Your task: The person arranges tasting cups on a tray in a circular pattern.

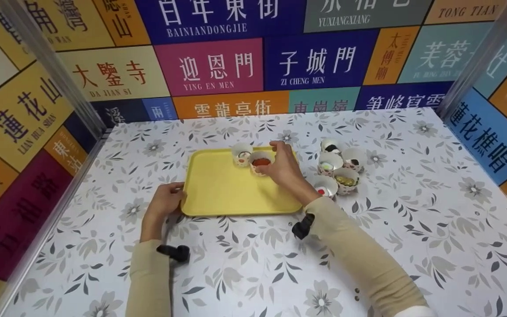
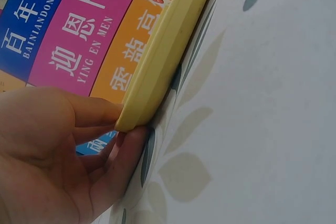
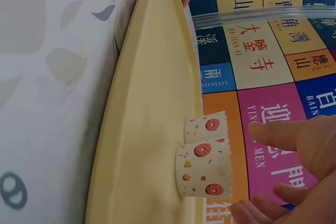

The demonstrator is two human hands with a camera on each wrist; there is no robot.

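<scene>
On the yellow tray [image 1: 218, 185], the red-filled cup [image 1: 260, 161] stands beside another paper cup [image 1: 241, 155], just below the right hand [image 1: 286, 166], whose thumb and fingers spread apart, holding nothing. The left hand [image 1: 166, 200] pinches the tray's left edge.

Left hand [image 1: 167, 200] pinches; right hand [image 1: 286, 165] seems loosely spread.

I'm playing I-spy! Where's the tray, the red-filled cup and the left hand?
Tray [image 1: 220, 185], head view, bare floor.
Red-filled cup [image 1: 255, 170], head view, front wall.
Left hand [image 1: 164, 199], head view, middle.
</scene>
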